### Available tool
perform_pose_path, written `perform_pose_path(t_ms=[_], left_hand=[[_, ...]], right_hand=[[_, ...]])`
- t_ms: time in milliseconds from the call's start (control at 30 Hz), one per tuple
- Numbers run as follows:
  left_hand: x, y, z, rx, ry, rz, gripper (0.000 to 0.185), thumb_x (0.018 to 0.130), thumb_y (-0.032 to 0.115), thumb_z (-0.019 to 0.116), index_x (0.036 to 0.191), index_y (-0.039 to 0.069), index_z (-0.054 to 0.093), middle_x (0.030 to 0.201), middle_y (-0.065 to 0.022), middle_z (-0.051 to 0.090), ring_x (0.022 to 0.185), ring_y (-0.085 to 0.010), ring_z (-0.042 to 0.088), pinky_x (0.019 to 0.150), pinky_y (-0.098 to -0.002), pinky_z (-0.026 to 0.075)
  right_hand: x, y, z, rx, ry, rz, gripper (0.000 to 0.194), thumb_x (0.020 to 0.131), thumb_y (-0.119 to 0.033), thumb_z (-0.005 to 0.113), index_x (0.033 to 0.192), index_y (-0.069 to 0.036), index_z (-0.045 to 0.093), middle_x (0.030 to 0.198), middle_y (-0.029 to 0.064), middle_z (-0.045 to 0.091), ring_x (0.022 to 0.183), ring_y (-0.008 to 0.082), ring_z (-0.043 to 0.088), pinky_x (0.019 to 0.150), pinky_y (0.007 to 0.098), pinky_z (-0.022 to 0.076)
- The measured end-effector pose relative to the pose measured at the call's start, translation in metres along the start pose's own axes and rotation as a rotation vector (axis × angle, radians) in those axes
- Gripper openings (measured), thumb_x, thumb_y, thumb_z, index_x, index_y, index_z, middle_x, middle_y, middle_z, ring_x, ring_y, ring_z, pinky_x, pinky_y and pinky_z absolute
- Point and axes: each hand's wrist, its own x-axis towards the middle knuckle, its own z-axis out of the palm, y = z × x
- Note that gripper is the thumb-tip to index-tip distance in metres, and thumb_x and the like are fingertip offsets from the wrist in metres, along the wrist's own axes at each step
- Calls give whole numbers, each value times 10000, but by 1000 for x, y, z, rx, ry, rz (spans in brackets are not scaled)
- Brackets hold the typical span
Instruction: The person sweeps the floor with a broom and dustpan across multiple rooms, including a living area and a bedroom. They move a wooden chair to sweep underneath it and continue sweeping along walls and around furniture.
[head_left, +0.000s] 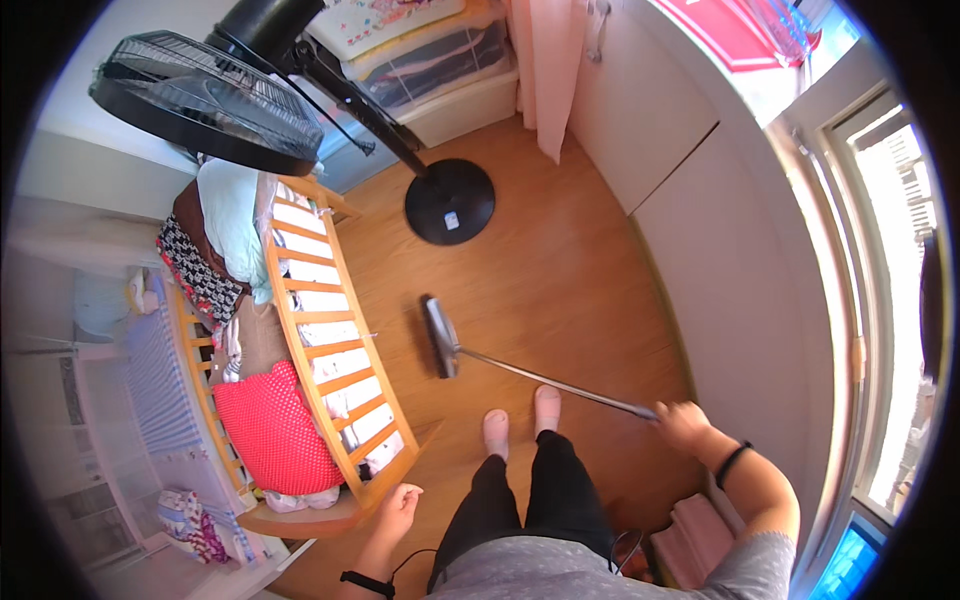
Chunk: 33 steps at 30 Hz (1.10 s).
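My right hand (681, 426) is closed around the upper end of a long metal broom handle (555, 382). The handle slants down to a grey broom head (441, 337) with dark bristles, which is over the wooden floor (540, 262), ahead of my pink slippers. My left hand (401, 506) is beside the near corner of a wooden crib (352, 330); its fingers are curled and hold nothing that I can see. Whether it touches the crib I cannot tell. The crib holds clothes and a red polka-dot cushion (277, 427).
A black standing fan (217, 112) leans into view at upper left, its round base (450, 202) on the floor. White cabinets (720, 210) line the right side. A pink curtain (551, 75) hangs at the back. Pink folded items (694, 536) lie near my right side.
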Motion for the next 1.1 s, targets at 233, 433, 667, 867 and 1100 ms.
perform_pose_path(t_ms=[233,433,667,867,1100], left_hand=[[-62,-44,10,45,-11,-82,161,918,166,528,954,33,611,862,-85,622,777,-198,590,709,-305,466],[-96,-150,30,172,-90,-442,458,826,391,627,1182,110,560,1142,-148,572,1054,-277,550,878,-378,440],[-70,-75,27,-43,-162,-372,144,926,150,524,944,43,620,814,-75,574,707,-126,523,652,-254,427],[-19,-24,14,48,-208,-64,160,929,186,511,979,61,597,901,-96,595,761,-206,575,691,-297,460],[-10,-12,6,4,-190,55,112,913,115,521,952,45,600,899,-85,584,776,-187,569,694,-288,464]], right_hand=[[266,-221,36,39,-98,-413,256,889,-202,503,1096,-136,639,1005,84,679,932,233,660,744,393,534],[348,-382,112,153,-121,-312,266,852,-227,582,1087,-129,660,1039,61,675,934,242,654,692,520,519],[291,-195,132,-70,-196,-22,218,866,-267,549,1020,-157,657,1050,56,670,960,229,653,727,463,521],[97,23,52,-244,-318,319,292,922,-336,462,1133,-136,478,1050,81,653,956,255,647,748,423,518],[-74,85,14,-111,78,294,220,873,-274,544,933,-66,502,686,147,621,659,361,605,617,448,477]])
